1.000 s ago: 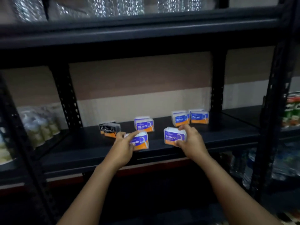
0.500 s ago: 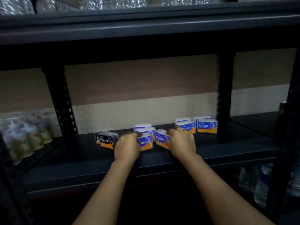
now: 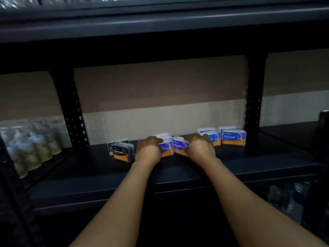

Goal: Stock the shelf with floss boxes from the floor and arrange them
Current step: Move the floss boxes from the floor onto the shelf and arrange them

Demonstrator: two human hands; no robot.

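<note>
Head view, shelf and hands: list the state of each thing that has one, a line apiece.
Left hand: grips the left Smooth box, which stands upright on the shelf.
Right hand: grips the right Smooth box, which is slightly turned.
Charcoal boxes: upright, untouched, one behind the other.
Round boxes: upright, side by side, untouched.

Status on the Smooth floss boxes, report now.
Left hand grips one Smooth box. Right hand grips the other Smooth box. Both on shelf, nearly together. Nothing in the way.
</note>
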